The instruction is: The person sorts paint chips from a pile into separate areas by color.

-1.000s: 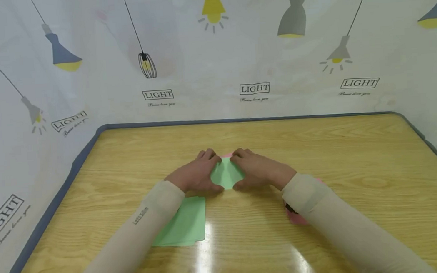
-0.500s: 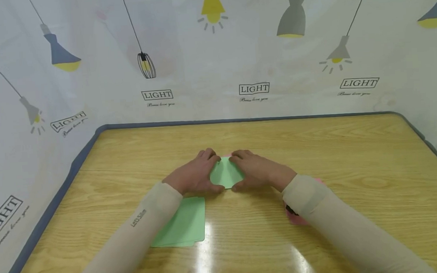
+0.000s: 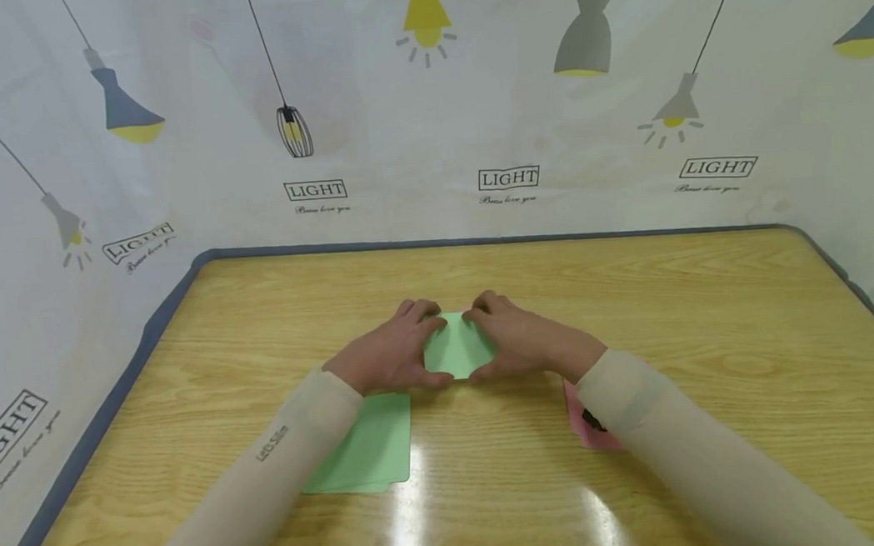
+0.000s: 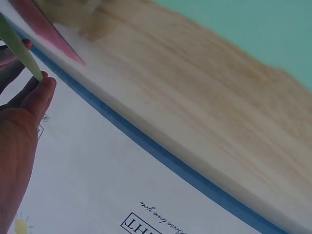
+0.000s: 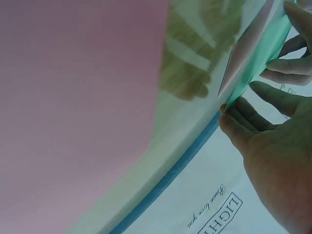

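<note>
A green card [image 3: 458, 347] is held between both hands in the middle of the table. My left hand [image 3: 396, 348] grips its left side in the head view, fingers at the far corner and thumb at the near one. My right hand [image 3: 523, 334] grips the right side the same way. In the right wrist view the green card [image 5: 263, 53] is raised off the table, apart from a pink card [image 5: 246, 51] lying below it. The left wrist view also shows that lower pink card [image 4: 48, 34] beside the lifted green card [image 4: 20, 51].
Several green cards [image 3: 376, 444] lie in a loose pile partly under the left forearm. A pink card pile [image 3: 597, 438] with a black print is partly hidden by the right sleeve. The wooden table [image 3: 496, 503] ends at a blue-edged cloth wall [image 3: 435, 241].
Both hands shift slightly to the right with the green card, the right hand more. The pink strip beyond the card's far edge is hidden now, and more of the pink pile shows.
</note>
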`<state>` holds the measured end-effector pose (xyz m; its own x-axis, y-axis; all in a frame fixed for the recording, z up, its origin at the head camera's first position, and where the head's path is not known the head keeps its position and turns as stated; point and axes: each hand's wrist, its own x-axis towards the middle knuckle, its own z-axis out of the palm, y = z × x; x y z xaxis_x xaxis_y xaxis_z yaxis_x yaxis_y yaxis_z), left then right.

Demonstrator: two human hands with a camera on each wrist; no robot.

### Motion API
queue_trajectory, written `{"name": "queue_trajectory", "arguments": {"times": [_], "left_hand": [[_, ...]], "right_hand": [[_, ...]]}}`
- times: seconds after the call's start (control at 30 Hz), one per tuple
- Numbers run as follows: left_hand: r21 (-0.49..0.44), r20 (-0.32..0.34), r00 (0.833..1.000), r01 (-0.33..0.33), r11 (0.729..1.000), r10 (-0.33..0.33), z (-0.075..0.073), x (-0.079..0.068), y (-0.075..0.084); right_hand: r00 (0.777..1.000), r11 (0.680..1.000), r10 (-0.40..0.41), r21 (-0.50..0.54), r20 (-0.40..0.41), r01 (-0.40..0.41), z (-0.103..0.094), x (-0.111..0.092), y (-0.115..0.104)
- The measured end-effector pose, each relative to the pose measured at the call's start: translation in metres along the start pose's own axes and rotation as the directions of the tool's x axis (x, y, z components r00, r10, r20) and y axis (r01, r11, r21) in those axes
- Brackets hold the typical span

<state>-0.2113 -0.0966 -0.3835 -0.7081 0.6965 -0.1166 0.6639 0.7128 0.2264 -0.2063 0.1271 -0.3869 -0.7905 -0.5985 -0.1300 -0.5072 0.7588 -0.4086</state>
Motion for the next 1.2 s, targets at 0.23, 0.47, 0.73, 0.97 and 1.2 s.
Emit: {"name": "queue_trajectory", "arguments": {"times": [0.23,0.47,0.73,0.97,1.2], "left_hand": [[-0.003,-0.035,0.998,-0.047,0.999,0.046,-0.003,-0.003,0.005],[-0.031,-0.067,0.996,-0.06,0.998,0.058,-0.004,-0.018,0.005],[-0.081,-0.091,0.995,-0.052,0.995,0.045,-0.014,-0.06,0.0],[-0.067,-0.139,0.989,-0.049,0.997,0.039,-0.019,-0.099,-0.005],[-0.031,-0.139,0.99,-0.04,0.999,0.035,-0.013,-0.132,-0.009]], "right_hand": [[0.999,1.0,-0.005,0.019,-0.039,0.006,-0.003,-0.011,0.0],[0.999,1.0,-0.019,-0.002,-0.049,0.019,-0.003,-0.016,-0.014],[0.995,0.995,-0.088,-0.053,-0.04,0.085,0.003,-0.016,-0.049],[0.989,0.985,-0.143,-0.1,-0.028,0.14,0.005,-0.012,-0.083],[0.98,0.956,-0.196,-0.219,0.011,0.194,0.021,-0.006,-0.109]]}}
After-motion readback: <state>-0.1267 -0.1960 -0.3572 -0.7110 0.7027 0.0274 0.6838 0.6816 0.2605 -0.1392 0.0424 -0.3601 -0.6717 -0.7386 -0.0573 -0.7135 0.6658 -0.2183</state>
